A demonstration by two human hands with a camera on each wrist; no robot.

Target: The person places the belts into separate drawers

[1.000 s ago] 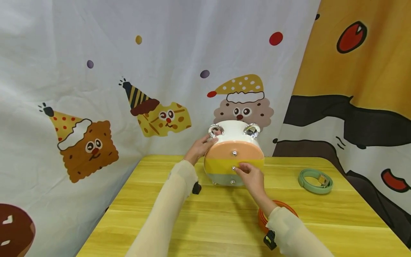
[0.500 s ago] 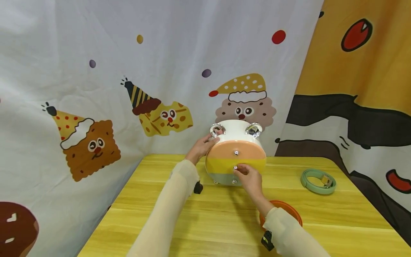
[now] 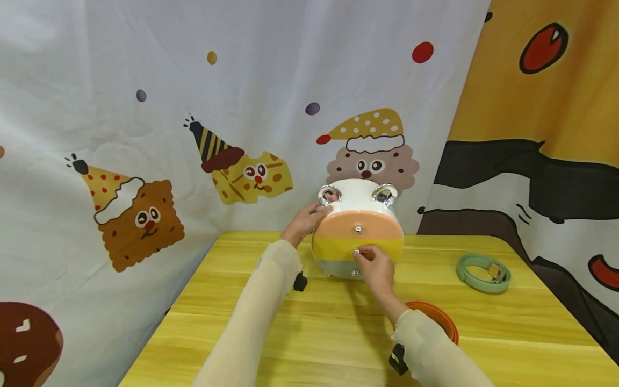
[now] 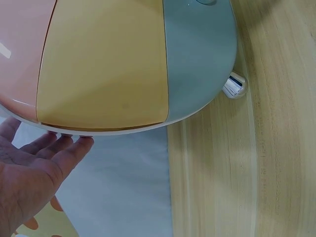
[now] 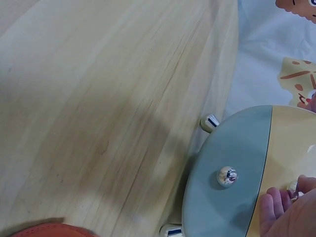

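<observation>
A small rounded drawer box (image 3: 358, 194) stands on the table, white on top with two silver ring ears. Its front has three bands: peach (image 3: 333, 230), yellow (image 3: 333, 249) and grey-green (image 5: 232, 148), each with a silver knob. My left hand (image 3: 306, 219) rests against the box's left side; the left wrist view shows its fingers (image 4: 74, 153) extended along the edge. With thumb and fingers, my right hand (image 3: 377, 270) pinches the middle knob (image 3: 356, 251) on the yellow drawer front, partly covering it. The lower knob (image 5: 227, 176) shows free of the hand.
A rolled green belt (image 3: 483, 274) with a gold-coloured buckle lies on the table (image 3: 329, 333) to the right. Nearer, an orange coiled belt (image 3: 437, 314) lies partly behind the right forearm. A printed curtain (image 3: 271, 70) hangs just behind the table.
The head view has shifted slightly, so the scene sits a little further right. Both hands keep their places on the box, the right fingers now covering more of the middle knob.
</observation>
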